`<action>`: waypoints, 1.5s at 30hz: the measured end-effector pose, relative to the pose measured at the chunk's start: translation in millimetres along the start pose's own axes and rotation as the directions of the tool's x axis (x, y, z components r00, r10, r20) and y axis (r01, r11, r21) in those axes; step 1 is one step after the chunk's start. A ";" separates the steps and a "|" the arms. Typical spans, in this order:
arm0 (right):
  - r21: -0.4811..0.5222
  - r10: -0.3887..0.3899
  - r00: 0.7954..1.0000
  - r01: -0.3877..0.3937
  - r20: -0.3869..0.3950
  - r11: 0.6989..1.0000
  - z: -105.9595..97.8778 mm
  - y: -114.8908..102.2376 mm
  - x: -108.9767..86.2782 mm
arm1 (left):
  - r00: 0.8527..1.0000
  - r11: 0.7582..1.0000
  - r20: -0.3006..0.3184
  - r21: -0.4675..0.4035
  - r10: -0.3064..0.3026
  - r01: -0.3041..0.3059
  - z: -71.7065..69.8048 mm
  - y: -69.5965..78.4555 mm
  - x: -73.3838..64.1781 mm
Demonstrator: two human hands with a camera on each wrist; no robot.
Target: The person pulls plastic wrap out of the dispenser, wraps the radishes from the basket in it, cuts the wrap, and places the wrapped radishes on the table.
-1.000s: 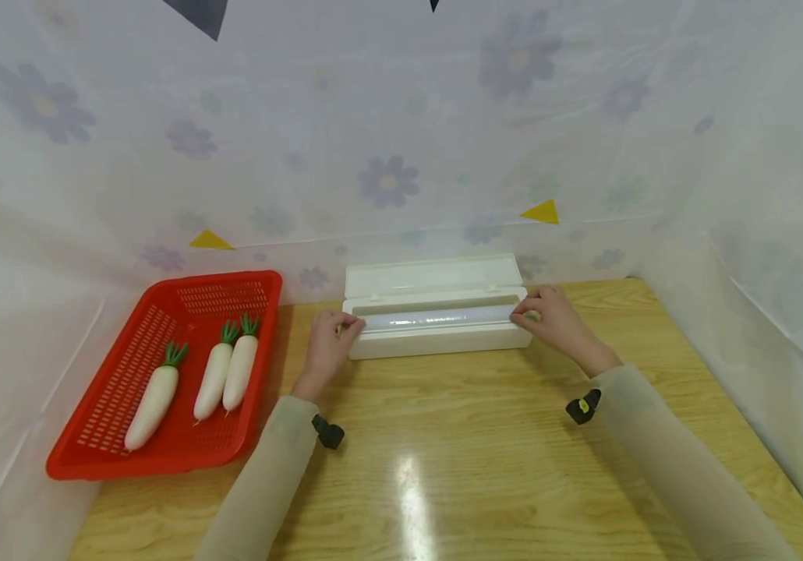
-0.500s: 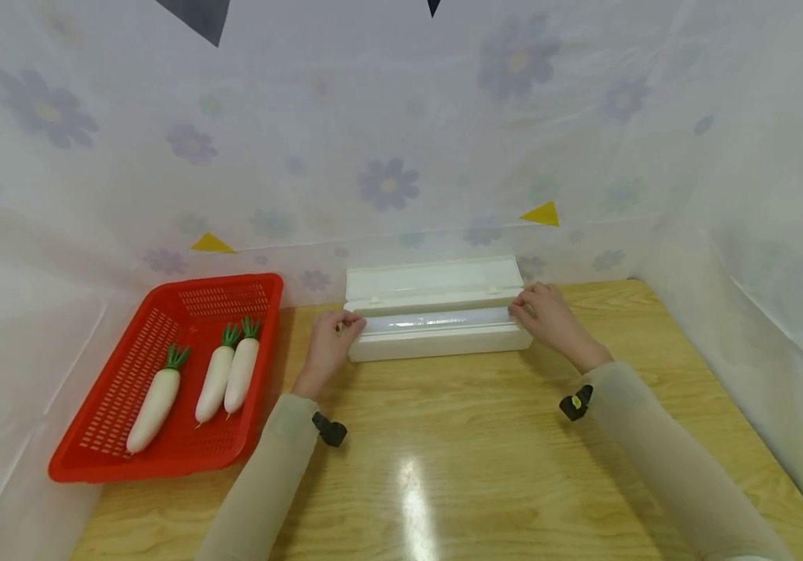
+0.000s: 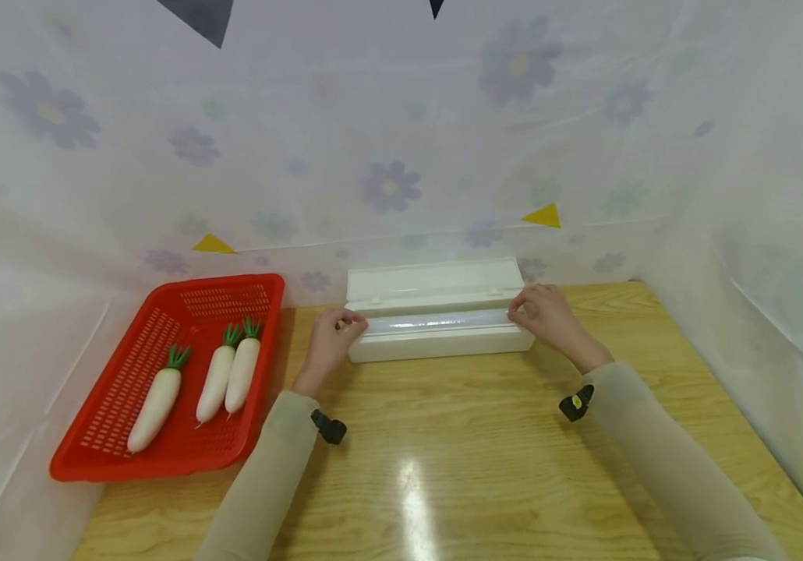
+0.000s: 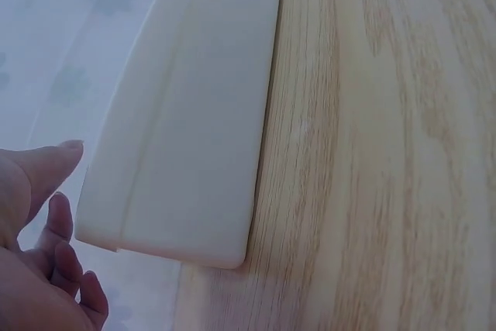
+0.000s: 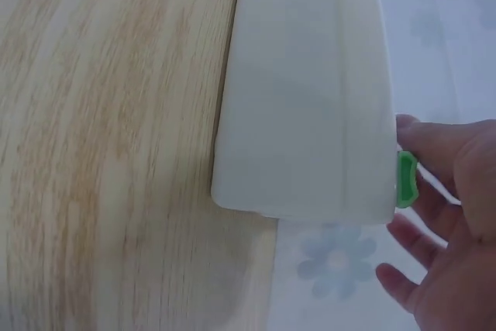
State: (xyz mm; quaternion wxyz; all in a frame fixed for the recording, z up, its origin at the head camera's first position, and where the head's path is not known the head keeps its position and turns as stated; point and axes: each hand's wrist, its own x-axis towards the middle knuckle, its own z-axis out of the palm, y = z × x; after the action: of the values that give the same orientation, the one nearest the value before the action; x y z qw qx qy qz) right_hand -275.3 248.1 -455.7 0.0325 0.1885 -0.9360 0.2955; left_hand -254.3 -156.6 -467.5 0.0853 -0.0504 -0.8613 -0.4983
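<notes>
A long white cling film box (image 3: pixel 440 344) lies near the back of the table, its lid (image 3: pixel 436 278) tipped back. Inside it the glossy roll of cling film (image 3: pixel 436 320) shows. At the box's left end my left hand (image 3: pixel 327 343) pinches the film edge between thumb and forefinger. My right hand (image 3: pixel 549 319) does the same at the right end. In the wrist views the box's front wall (image 4: pixel 198 129) hides the film. A small green piece (image 5: pixel 407 180) sticks up at the box's edge, beside my right thumb (image 5: pixel 438 145).
To the left stands a red plastic basket (image 3: pixel 163 467) holding three white radishes (image 3: pixel 156 409) with green tops. The wooden table (image 3: pixel 486 452) extends in front of the box. Flowered white sheeting (image 3: pixel 387 117) hangs behind and at both sides.
My right hand has shifted slightly inward to the left, its fingers still at the film's right end. The left hand has hardly moved. The box stays in place.
</notes>
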 end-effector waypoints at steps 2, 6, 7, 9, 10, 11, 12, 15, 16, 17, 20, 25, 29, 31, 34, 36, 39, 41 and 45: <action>0.068 0.033 0.999 -0.032 -0.019 0.997 -0.9 -0.3 -2.1 | 1.000 1.000 0.004 -0.024 -0.005 0.005 -0.3 -0.6 0.3; 0.135 0.084 0.996 -0.077 -0.043 0.988 -1.0 1.6 -4.4 | 0.999 0.996 0.007 -0.074 -0.052 0.052 -0.8 -0.6 0.8; 0.148 0.101 0.994 -0.093 -0.045 0.985 -1.0 3.0 -4.7 | 0.997 0.993 0.004 -0.091 -0.072 0.072 -0.7 -0.4 1.0; 0.176 0.136 0.990 -0.127 -0.043 0.976 -1.2 5.2 -5.0 | 0.994 0.987 -0.006 -0.116 -0.114 0.112 -0.4 -0.6 1.3; 0.198 0.157 0.987 -0.146 -0.040 0.969 -1.4 6.5 -5.3 | 0.991 0.983 -0.012 -0.128 -0.133 0.130 -0.3 -0.4 1.5; 0.227 0.177 0.984 -0.165 -0.034 0.960 -1.8 7.8 -5.4 | 0.988 0.979 -0.017 -0.140 -0.151 0.147 -0.2 0.0 1.6; 0.258 0.198 0.980 -0.185 -0.024 0.948 -2.2 9.2 -5.6 | 0.986 0.976 -0.022 -0.149 -0.164 0.159 -0.1 0.5 1.8; 0.318 0.242 0.970 -0.228 -0.004 0.920 -3.9 12.4 -5.0 | 0.982 0.969 -0.032 -0.168 -0.187 0.179 -0.2 3.2 1.9; 0.330 0.255 0.967 -0.241 0.001 0.913 -4.5 12.6 -4.8 | 0.981 0.968 -0.036 -0.173 -0.193 0.184 -0.1 4.0 1.8; 0.335 0.262 0.965 -0.246 -0.001 0.909 -5.2 12.9 -4.3 | 0.980 0.967 -0.040 -0.177 -0.193 0.183 -0.1 4.9 1.8; 0.319 0.270 0.962 -0.247 -0.028 0.915 -8.4 12.0 -3.1 | 0.982 0.965 -0.054 -0.202 -0.183 0.169 0.2 6.8 2.2; 0.303 0.246 0.968 -0.219 -0.052 0.927 -15.3 12.2 -1.4 | 0.980 0.955 -0.078 -0.250 -0.182 0.157 -0.5 6.8 4.4; 0.352 0.269 0.963 -0.242 -0.027 0.904 -20.6 10.2 0.6 | 0.975 0.939 -0.082 -0.297 -0.206 0.173 -3.9 5.7 7.3; 0.374 0.292 0.956 -0.263 -0.021 0.889 -22.8 8.5 1.2 | 0.976 0.933 -0.077 -0.318 -0.205 0.170 -6.0 5.7 8.7; 0.392 0.314 0.949 -0.280 -0.026 0.877 -26.2 5.4 2.0 | 0.976 0.928 -0.071 -0.330 -0.204 0.170 -9.0 7.3 9.8; 0.390 0.320 0.947 -0.282 -0.036 0.877 -28.8 3.1 2.2 | 0.979 0.929 -0.077 -0.338 -0.190 0.153 -10.7 9.7 10.7; 0.389 0.313 0.948 -0.268 -0.055 0.882 -33.0 -1.6 2.1 | 0.982 0.927 -0.083 -0.353 -0.168 0.129 -12.9 14.4 10.9; 0.387 0.306 0.949 -0.257 -0.072 0.886 -35.4 -5.2 1.6 | 0.984 0.928 -0.092 -0.356 -0.155 0.112 -14.6 18.5 10.7; 0.388 0.284 0.952 -0.220 -0.117 0.895 -39.5 -12.3 0.1 | 0.985 0.930 -0.094 -0.352 -0.147 0.106 -18.5 25.4 10.2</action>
State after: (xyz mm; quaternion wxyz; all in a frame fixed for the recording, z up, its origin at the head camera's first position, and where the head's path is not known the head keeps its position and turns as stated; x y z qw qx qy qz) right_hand -272.8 261.1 -416.5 0.0375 0.0420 -0.8735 0.4836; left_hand -258.1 -160.0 -434.8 0.0937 0.0208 -0.7553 -0.6483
